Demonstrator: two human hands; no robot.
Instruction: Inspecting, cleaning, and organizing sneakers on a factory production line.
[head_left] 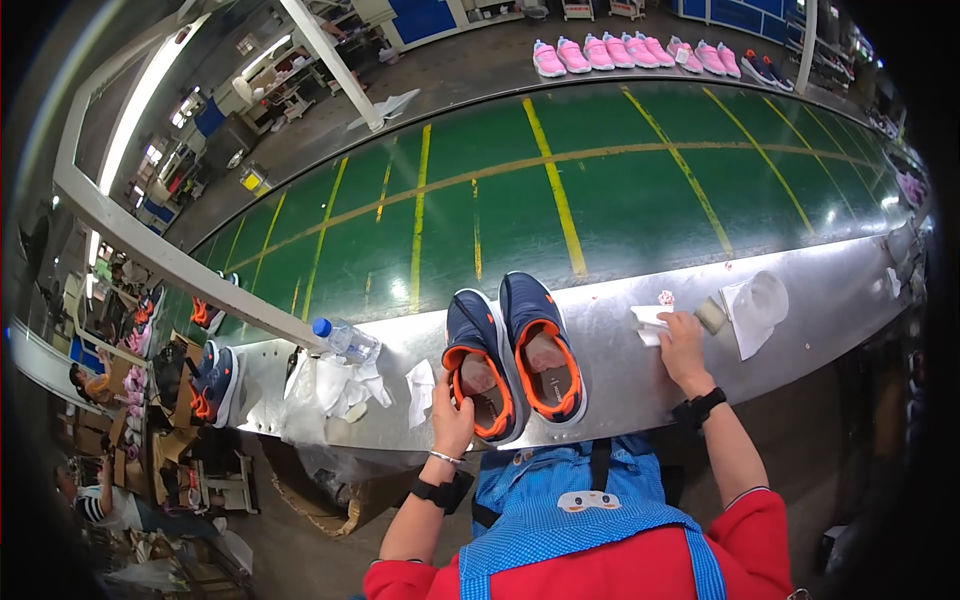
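Holding L-side navy/orange sneaker (471,317) by collar, L hand (453,418) has fingers closed; R hand (684,350) pinches white cloth (646,318), not yet on it or mate (524,300); pair's already side-by-side on worktop (622,395).

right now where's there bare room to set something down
Bare steel ledge shows between the navy shoes and the white wipe in the right hand. Beyond the shoes, the green belt is open. It is crowded left of the left hand: white scrap, bottle and heaped white material.

The head-worn fisheye looks down — close above the metal bench (630,388); the green belt (632,212) lies ahead.
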